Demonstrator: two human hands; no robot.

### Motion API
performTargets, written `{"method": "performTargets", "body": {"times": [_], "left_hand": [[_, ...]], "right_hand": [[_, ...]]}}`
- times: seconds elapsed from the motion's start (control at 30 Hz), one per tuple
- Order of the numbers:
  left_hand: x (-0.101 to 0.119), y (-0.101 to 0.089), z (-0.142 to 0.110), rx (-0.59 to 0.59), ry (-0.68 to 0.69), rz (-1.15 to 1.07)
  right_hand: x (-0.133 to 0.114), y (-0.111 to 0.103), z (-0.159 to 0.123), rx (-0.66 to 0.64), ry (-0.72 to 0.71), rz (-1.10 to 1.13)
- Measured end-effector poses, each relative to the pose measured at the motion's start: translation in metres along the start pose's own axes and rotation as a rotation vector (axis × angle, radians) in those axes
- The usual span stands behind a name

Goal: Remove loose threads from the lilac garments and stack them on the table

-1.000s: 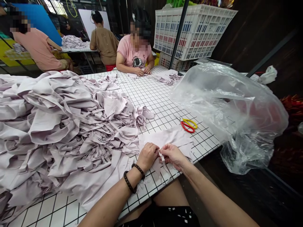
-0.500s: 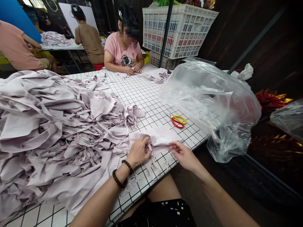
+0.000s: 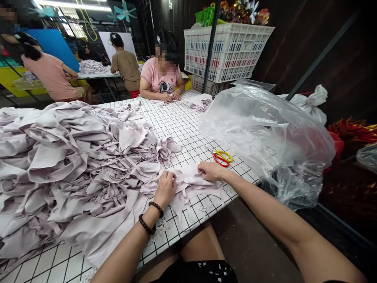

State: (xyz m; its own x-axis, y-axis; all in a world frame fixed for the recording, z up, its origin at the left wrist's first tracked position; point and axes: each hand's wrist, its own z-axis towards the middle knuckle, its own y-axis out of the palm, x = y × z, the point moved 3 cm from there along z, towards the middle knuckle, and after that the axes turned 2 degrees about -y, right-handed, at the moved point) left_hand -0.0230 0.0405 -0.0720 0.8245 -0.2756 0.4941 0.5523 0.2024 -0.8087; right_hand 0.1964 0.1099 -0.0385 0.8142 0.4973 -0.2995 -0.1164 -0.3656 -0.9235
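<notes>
A pale lilac piece of fabric [image 3: 191, 182] lies spread on the checked table close to its front edge. My left hand [image 3: 166, 188], with two dark bead bracelets at the wrist, pinches the fabric's left side. Fingers curled, my right hand [image 3: 209, 171] grips the cloth's upper right part. Thin strips of the same fabric hang toward the table edge below. Just beyond my right hand lie scissors [image 3: 221, 157] with one red and one yellow handle. A big heap of lilac fabric pieces [image 3: 88, 157] rises on my left.
A clear plastic bag [image 3: 259, 122] covers the table's right side and hangs over its edge. Behind it stands a white plastic crate [image 3: 226, 51] near a dark pole. Across the checked table [image 3: 173, 122] sits a co-worker [image 3: 161, 80] handling fabric. Several others sit farther back.
My right hand has moved up and left, from the cloth's right edge onto its upper part. My left hand has shifted slightly left. The camera view has tilted upward.
</notes>
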Motion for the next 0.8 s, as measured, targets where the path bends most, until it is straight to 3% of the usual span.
{"method": "performTargets", "body": {"times": [0.23, 0.4, 0.47, 0.53, 0.6, 0.7, 0.73, 0.8], "left_hand": [[0.011, -0.001, -0.006, -0.098, 0.121, 0.215], [0.001, -0.002, -0.016, -0.185, 0.187, 0.362], [-0.008, -0.007, -0.02, -0.235, 0.225, 0.377], [-0.014, -0.016, -0.024, -0.268, 0.232, 0.38], [-0.009, -0.026, -0.026, -0.252, 0.204, 0.366], [0.025, -0.026, -0.025, -0.221, 0.223, 0.269], [0.043, -0.02, -0.025, -0.247, 0.279, 0.211], [0.078, 0.0, -0.024, -0.362, 0.439, 0.08]], "right_hand": [[0.04, -0.031, 0.008, 0.062, 0.191, -0.018], [0.039, -0.031, 0.015, 0.182, 0.311, -0.038], [0.036, -0.031, -0.001, 0.275, 0.335, -0.029], [0.036, -0.026, -0.037, 0.361, 0.34, 0.028], [0.036, -0.005, -0.085, 0.32, 0.341, 0.165], [0.029, 0.057, -0.15, -0.014, 0.39, 0.472], [0.025, 0.077, -0.162, 0.006, 0.435, 0.544], [0.011, 0.111, -0.168, 0.175, 0.419, 0.723]]}}
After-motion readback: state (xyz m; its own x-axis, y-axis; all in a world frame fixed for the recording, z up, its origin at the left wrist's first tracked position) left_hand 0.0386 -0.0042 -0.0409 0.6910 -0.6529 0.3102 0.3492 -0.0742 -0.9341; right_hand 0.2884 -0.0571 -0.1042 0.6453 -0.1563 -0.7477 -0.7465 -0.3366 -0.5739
